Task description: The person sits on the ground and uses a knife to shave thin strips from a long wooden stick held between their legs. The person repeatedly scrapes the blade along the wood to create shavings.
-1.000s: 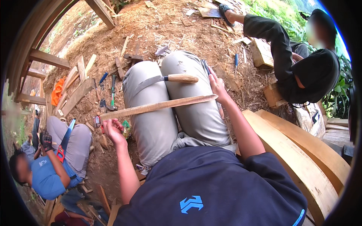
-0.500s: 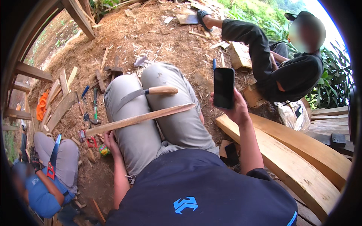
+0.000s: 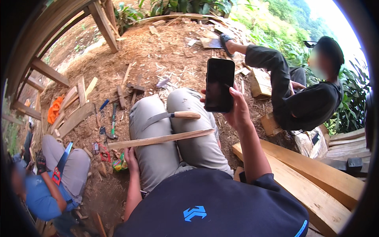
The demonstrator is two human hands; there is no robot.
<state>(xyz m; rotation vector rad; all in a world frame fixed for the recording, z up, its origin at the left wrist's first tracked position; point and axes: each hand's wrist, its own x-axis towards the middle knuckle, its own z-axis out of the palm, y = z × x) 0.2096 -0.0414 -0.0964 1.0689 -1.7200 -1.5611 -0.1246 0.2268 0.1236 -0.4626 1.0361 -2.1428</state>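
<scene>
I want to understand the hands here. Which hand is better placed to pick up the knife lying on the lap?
Probably the left hand: it is free, beside the thigh under the long pale wooden stick. The right hand holds a black rectangular phone, though it is nearer the wooden-handled knife.

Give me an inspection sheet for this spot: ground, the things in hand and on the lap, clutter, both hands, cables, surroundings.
Surface: bare dirt ground strewn with wood chips.
Job's things: dark phone held up; wooden stick and knife lying across the lap.
Clutter: wood offcuts, hammer, orange cloth, planks.
Hands: right hand grips the phone; left hand rests by the thigh under the stick's end.
Cables: nothing seen.
Surroundings: one person seated at right, another lower left, wooden posts, green plants.
</scene>
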